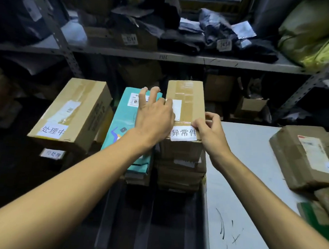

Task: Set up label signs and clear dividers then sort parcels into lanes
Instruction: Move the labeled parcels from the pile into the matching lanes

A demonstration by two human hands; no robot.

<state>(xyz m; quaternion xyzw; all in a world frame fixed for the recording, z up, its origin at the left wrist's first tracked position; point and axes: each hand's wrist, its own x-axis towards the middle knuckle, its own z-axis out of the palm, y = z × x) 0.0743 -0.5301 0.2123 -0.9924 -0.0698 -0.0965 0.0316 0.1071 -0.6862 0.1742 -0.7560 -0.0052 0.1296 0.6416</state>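
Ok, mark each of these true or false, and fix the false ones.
1. The right hand pinches the white label sign on the top box of the stack. True.
2. The left hand is balled in a fist. False: its fingers are spread over the teal parcel and the top box.
3. The teal parcel lies between two cardboard boxes. True.
4. The left box bears no sign. False: a white sign sits at its near end.

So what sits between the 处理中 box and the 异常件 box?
A teal parcel, seen in the head view, with the left hand spread over its top; the right hand pinches the 异常件 label.
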